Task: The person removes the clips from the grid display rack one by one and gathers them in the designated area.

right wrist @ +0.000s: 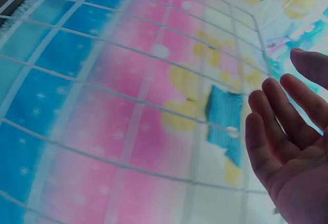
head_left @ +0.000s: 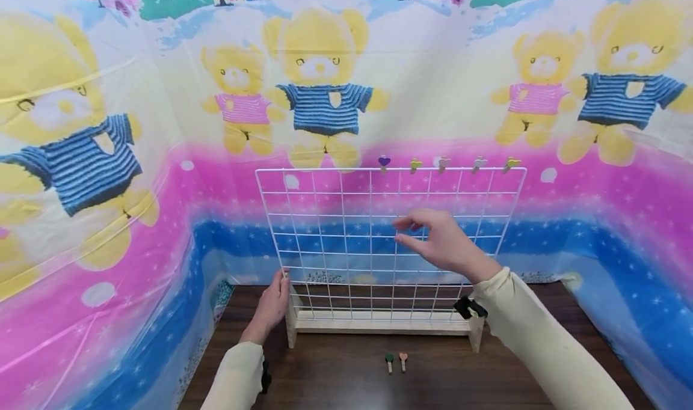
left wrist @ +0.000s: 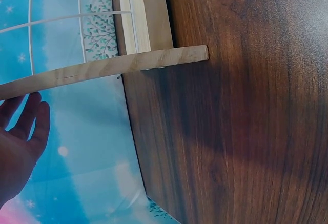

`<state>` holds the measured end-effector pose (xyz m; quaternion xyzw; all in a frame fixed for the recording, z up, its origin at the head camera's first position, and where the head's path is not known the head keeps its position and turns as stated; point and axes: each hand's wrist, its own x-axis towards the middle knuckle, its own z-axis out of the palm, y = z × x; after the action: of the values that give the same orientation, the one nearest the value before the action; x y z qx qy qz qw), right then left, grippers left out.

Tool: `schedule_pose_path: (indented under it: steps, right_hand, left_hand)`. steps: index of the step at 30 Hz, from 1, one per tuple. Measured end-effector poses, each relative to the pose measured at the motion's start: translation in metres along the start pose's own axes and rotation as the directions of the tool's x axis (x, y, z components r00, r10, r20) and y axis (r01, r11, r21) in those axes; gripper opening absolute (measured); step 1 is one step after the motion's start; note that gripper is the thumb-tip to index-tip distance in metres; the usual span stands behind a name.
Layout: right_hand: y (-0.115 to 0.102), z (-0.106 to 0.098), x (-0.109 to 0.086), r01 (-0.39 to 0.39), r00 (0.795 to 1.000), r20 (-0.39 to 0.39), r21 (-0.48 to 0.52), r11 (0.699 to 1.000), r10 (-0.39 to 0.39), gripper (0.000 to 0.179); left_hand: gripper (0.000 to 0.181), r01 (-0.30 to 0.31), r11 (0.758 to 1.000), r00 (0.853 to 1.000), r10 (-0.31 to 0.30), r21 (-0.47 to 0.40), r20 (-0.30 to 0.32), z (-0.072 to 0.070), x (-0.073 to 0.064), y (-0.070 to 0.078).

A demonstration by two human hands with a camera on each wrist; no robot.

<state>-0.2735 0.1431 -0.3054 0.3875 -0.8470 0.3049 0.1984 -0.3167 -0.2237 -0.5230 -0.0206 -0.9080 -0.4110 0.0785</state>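
Observation:
A white wire grid stands upright in a pale wooden stand on the table. Along its top wire sit several heart-topped clips, among them a purple heart clip leftmost and a yellow clip near the right corner. My left hand touches the stand's left upright with its fingertips; the left wrist view shows those fingers against the wooden edge. In front of the grid my right hand is raised, fingers loosely bent and apart from the thumb, with nothing in it.
Two more clips lie on the dark wooden table before the stand: a green heart clip and an orange heart clip. A printed bear curtain hangs behind and along both sides.

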Motion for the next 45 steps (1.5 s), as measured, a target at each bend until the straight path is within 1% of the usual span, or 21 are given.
schedule_pose_path:
  steps: [2,5,7,10,12,14,16,19,22,25,28,32,36,41,45]
  right_hand:
    - [-0.006,-0.006,0.010,0.026,0.999,-0.029,0.002,1.000,-0.026,0.022]
    - [-0.013,-0.015,0.026,0.097,0.991,-0.096,0.011,0.995,-0.095,0.021]
    - [-0.018,-0.021,0.036,0.158,0.976,-0.154,0.009,0.987,-0.155,0.021]
    - [-0.024,-0.030,0.050,0.225,0.947,-0.229,-0.025,0.974,-0.225,0.024]
    - [-0.028,-0.036,0.058,0.237,0.935,-0.255,-0.065,0.969,-0.246,0.026]
    - [-0.030,-0.041,0.066,0.226,0.937,-0.248,-0.102,0.969,-0.244,0.027]
    - [-0.031,-0.044,0.072,0.190,0.948,-0.228,-0.150,0.970,-0.221,0.028]
    - [-0.032,-0.046,0.080,0.132,0.970,-0.172,-0.223,0.966,-0.172,0.030]
    - [-0.032,-0.046,0.086,0.086,0.984,-0.129,-0.277,0.957,-0.126,0.034]
    - [-0.029,-0.047,0.092,0.044,0.993,-0.094,-0.287,0.957,-0.074,0.036]
    - [-0.025,-0.047,0.097,-0.012,0.998,-0.056,-0.258,0.966,-0.003,0.035]
    - [-0.019,-0.048,0.101,-0.105,0.994,-0.004,-0.158,0.982,0.106,0.033]
    - [-0.017,-0.047,0.103,-0.190,0.981,0.020,-0.080,0.979,0.192,0.031]
    - [-0.016,-0.045,0.105,-0.239,0.970,0.025,-0.059,0.969,0.241,0.029]
    - [-0.017,-0.044,0.107,-0.263,0.964,0.026,-0.050,0.964,0.264,0.026]
  left_hand:
    - [0.046,0.001,1.000,1.000,-0.001,-0.003,-0.003,0.000,0.000,0.000]
    - [0.044,-0.003,1.000,1.000,0.003,0.000,-0.008,-0.001,-0.001,0.000]
    - [0.044,-0.005,1.000,1.000,0.005,0.001,-0.008,-0.001,-0.001,0.000]
    - [0.045,-0.006,1.000,1.000,0.006,0.000,-0.002,-0.001,-0.001,0.000]
    - [0.045,-0.008,1.000,1.000,0.008,-0.002,0.002,0.000,0.000,-0.001]
    - [0.046,-0.010,1.000,1.000,0.010,-0.001,0.004,0.000,-0.001,-0.001]
    - [0.045,-0.012,1.000,1.000,0.012,-0.003,0.004,-0.001,-0.001,-0.001]
    - [0.046,-0.013,1.000,1.000,0.013,-0.005,0.005,-0.001,-0.001,-0.002]
    - [0.047,-0.009,1.000,1.000,0.009,-0.009,0.008,-0.001,-0.001,-0.002]
    - [0.046,-0.008,1.000,1.000,0.008,-0.010,0.008,-0.002,-0.001,-0.002]
    - [0.045,-0.008,1.000,1.000,0.008,-0.010,0.006,-0.001,-0.001,-0.001]
    - [0.044,-0.011,1.000,1.000,0.011,-0.009,0.007,-0.001,0.000,0.001]
    - [0.045,-0.020,1.000,1.000,0.020,0.003,-0.006,-0.001,0.000,0.001]
    - [0.048,-0.026,1.000,1.000,0.026,0.001,-0.002,0.000,0.000,0.000]
    - [0.047,-0.007,1.000,1.000,0.007,-0.018,0.005,-0.001,0.001,-0.002]
